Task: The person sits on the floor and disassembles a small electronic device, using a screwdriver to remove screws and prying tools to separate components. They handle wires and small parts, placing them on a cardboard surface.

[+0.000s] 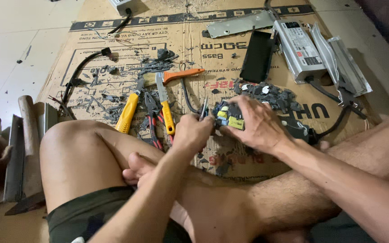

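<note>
Both hands meet: right hand (pixel 256 123) clasps circuit board (pixel 228 118).

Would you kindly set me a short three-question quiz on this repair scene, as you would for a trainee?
1. True or false: the right hand rests on the circuit board.
2. Which colour is the brush handle: A orange, B blue, C green?
3. Fill in: the left hand holds a thin metal ____ against the board.

Key: 1 true. 2 A. 3 tool; its exact kind is too small to tell.
</note>
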